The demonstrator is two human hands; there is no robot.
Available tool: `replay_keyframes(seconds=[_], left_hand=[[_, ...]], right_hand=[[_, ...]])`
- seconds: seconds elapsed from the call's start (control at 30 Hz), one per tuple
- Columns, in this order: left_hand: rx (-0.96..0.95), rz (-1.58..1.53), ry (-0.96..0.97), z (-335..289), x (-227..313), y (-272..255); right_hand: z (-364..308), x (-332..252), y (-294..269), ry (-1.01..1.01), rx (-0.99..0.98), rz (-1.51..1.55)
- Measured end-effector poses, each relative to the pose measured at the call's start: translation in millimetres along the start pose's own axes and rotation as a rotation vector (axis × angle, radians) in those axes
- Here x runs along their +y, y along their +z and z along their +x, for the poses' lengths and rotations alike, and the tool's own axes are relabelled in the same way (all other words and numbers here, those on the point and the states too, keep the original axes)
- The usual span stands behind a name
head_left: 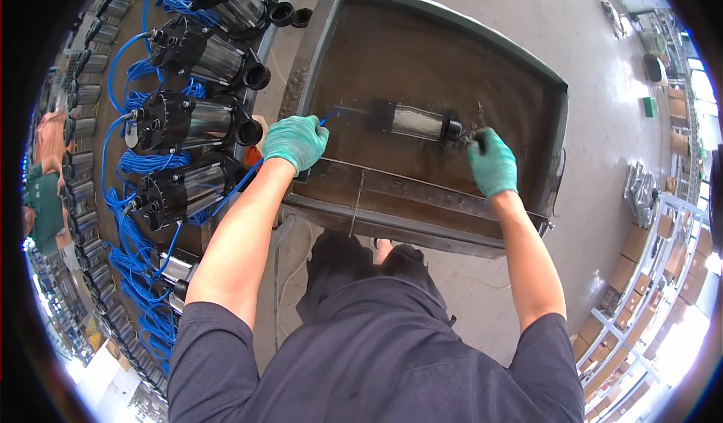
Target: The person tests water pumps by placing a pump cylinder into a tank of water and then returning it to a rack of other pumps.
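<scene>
A pump with a silver body and black ends [418,122] lies on its side in a metal tank [444,9] of murky brown water. Its blue cable [331,114] runs from the water to my left hand [296,144], which is gloved in green and closed around it above the tank's left wall. My right hand [493,165], gloved alike, is over the water just right of the pump's black outlet. Its fingers are curled together beside a thin, broken line like a chain or splashes [480,114]. What they hold, if anything, cannot be made out.
Several similar pumps [192,122] stand in a row at left with coiled blue cables [139,257]. A bar [422,193] spans the tank's near side. Shelves with cartons [640,272] stand at right, near a plastic-wrapped bundle [640,190] on the floor.
</scene>
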State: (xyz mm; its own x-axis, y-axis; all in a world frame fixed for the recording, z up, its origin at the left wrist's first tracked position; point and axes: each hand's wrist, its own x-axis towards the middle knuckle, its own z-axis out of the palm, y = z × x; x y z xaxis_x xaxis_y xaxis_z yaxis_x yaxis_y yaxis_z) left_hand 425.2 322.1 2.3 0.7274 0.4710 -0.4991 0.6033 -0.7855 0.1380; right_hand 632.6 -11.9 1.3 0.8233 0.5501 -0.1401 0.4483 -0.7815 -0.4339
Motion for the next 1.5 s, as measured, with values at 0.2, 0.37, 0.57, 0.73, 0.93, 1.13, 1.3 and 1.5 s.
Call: replay_keyframes(seconds=[0.2,0.37,0.57,0.73,0.93,1.13,1.3,1.5], left_hand=[[0.051,-0.010,-0.006,2.3,3.7,3.7],[0.083,0.058,0.005,4.8,-0.9,13.4],[0.085,0.075,-0.023,3.4,4.9,9.3],[0.110,0.111,-0.006,-1.0,7.4,7.6],[0.126,0.126,-0.022,2.5,7.2,13.0],[0.149,0.141,-0.005,1.3,3.2,17.0],[0.131,0.137,-0.005,1.1,5.2,12.9],[0.119,0.143,-0.016,2.5,6.2,12.2]], right_hand=[[-54.7,108.3,-17.9,0.076,0.213,0.164],[-56.4,113.5,-3.2,0.193,0.278,0.102],[-52.1,116.9,-3.4,0.275,0.162,-0.020],[-49.2,118.3,-2.4,0.291,0.096,-0.075],[-47.8,118.0,-6.4,0.306,0.052,-0.062],[-47.6,115.3,-8.1,0.314,0.043,-0.074],[-48.0,113.0,-9.7,0.323,0.026,-0.066],[-47.5,117.0,-7.3,0.314,0.032,-0.065]])
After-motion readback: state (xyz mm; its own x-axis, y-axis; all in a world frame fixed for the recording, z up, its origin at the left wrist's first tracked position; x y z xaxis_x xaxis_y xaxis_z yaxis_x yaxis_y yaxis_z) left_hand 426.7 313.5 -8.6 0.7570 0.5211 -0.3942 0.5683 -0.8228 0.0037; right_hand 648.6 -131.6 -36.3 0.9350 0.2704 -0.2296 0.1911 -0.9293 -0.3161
